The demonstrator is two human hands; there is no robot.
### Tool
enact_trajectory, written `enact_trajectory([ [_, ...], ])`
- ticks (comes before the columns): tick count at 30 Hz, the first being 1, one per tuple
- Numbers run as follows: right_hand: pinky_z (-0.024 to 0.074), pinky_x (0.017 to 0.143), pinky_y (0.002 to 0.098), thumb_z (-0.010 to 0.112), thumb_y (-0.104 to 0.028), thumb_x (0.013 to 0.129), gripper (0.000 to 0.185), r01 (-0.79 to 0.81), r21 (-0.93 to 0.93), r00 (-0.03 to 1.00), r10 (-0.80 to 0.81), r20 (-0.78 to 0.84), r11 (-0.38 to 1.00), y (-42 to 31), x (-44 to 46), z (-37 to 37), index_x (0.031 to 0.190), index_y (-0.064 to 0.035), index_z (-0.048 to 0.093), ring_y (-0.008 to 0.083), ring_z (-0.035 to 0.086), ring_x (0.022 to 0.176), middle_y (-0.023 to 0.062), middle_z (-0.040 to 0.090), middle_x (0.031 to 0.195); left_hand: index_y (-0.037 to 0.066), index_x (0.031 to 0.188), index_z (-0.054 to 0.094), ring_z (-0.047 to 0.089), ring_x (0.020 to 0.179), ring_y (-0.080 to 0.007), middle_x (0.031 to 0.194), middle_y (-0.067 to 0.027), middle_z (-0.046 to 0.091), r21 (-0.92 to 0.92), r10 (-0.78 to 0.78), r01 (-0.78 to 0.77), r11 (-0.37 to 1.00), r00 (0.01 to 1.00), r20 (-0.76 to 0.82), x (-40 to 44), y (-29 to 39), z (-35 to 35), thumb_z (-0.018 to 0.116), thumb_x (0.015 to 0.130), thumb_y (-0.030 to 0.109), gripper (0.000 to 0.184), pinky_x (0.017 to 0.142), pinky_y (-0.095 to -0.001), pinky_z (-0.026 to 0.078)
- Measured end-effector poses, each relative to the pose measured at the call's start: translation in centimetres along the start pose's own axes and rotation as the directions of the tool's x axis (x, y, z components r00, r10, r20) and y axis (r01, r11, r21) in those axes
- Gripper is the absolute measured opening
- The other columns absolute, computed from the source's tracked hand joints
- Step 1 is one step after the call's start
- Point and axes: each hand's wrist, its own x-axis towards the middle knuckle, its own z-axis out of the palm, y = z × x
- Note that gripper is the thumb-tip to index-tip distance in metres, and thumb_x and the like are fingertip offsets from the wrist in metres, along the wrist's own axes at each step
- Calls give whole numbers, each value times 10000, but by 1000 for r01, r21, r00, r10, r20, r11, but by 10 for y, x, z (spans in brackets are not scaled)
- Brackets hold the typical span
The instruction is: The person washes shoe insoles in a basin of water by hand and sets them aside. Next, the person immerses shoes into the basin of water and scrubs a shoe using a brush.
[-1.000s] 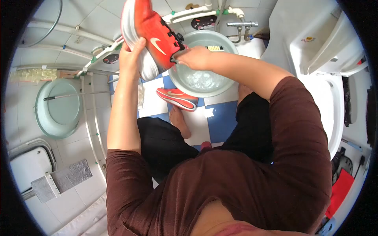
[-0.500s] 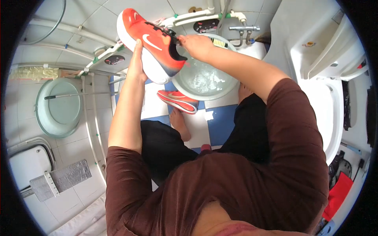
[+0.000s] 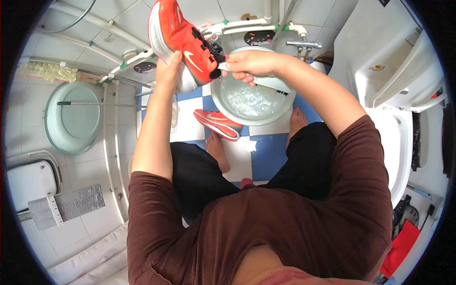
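Note:
My left hand [image 3: 169,69] grips a red sneaker [image 3: 194,52] by its white sole, toe tilted up and away. The sneaker has a white swoosh, black laces and a black collar. My right hand [image 3: 249,64] is closed round the pale handle of a scrub brush [image 3: 273,84]. The handle's end reaches the sneaker's collar, and the brush head, with dark bristles, hangs above the basin on the other side of the hand. A pale basin [image 3: 216,102] of rippling water stands below. A second red sneaker [image 3: 217,124] lies on its side against it.
Blue and white floor tiles [image 3: 266,159] lie under my bare feet. White pipes [image 3: 240,27] and a tap [image 3: 304,44] run along the wall. On the left hangs another pale basin [image 3: 71,121]. A white washbasin [image 3: 403,137] stands at the right.
The sneaker has tipped more upright and moved slightly away. My right hand has shifted right and turned, bringing the brush head down over the basin, bristles now lower.

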Motion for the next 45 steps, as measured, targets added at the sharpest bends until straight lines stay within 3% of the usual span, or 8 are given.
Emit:
enact_trajectory([
  [7, 425, 509, 272, 409, -289, 968, 249, 41, -276, 995, -65, -79, 960, 4, 3, 29, 1024, -57, 483, 125, 465, 571, 22, 457, 700, -21, 1237, 446, 518, 1060, -175, 1176, -102, 544, 60, 141, -143, 988, 989, 37, 5, 8, -3, 709, 776, 311, 626, 932, -322, 393],
  [8, 470, 605, 360, 424, -279, 954, 251, -47, -547, 998, 20, -54, 836, 0, 1, 25, 1063, -63, 488, 220, 562, 674, 103, 548, 793, -18, 1230, 452, 519, 1053, -169, 1166, -98, 548, -12, 113, -112, 994, 993, 32, 5, 9, 0, 719, 768, 301, 621, 928, -318, 394],
  [11, 458, 749, 447, 433, -271, 938, 264, 84, -797, 980, -193, -41, 597, 39, 18, 18, 1075, -56, 496, 322, 595, 857, 173, 598, 929, -7, 1208, 473, 526, 1029, -156, 1143, -91, 558, -33, 76, -75, 997, 996, 45, 3, 14, 9, 742, 752, 272, 599, 908, -309, 402],
  [12, 414, 831, 493, 442, -276, 927, 256, -8, -798, 994, -84, -73, 602, 29, 15, 23, 1075, -78, 509, 395, 551, 989, 201, 595, 1018, -6, 1206, 474, 527, 1030, -158, 1143, -91, 558, -23, 62, -61, 998, 996, 66, 2, 14, 12, 742, 754, 276, 596, 907, -307, 403],
  [21, 493, 723, 438, 479, -166, 871, 241, -257, -901, 932, -156, -326, 350, 44, 27, 21, 1104, -112, 517, 302, 630, 914, 116, 639, 994, -13, 1207, 457, 565, 1034, -211, 1152, -126, 566, -360, -215, 200, 911, 977, -2, -1, 8, 23, 639, 852, 299, 506, 905, -356, 445],
  [25, 508, 701, 412, 486, -111, 839, 261, -274, -930, 844, -401, -355, 244, 57, 34, 10, 1101, -122, 494, 278, 639, 895, 107, 628, 973, 38, 1312, 390, 493, 1171, -283, 1265, -152, 508, -525, -342, 315, 791, 938, 47, -2, 10, 26, 502, 905, 437, 581, 992, -435, 398],
  [37, 500, 668, 442, 485, -245, 891, 226, -379, -782, 701, -399, -592, 495, 30, 44, -4, 1023, -69, 533, 325, 638, 826, 143, 641, 897, 69, 1358, 356, 420, 1244, -285, 1365, -122, 427, -546, -391, 380, 747, 915, 102, 9, -9, 24, 364, 929, 520, 622, 1041, -437, 336],
  [45, 487, 620, 410, 443, -321, 922, 302, -182, -679, 855, -227, -466, 711, 18, 26, 2, 951, -48, 568, 264, 606, 685, 128, 613, 769, 6, 1359, 314, 396, 1258, -268, 1374, -136, 400, -365, -229, 221, 904, 973, 22, 9, -7, -18, 430, 938, 435, 612, 1060, -408, 292],
])
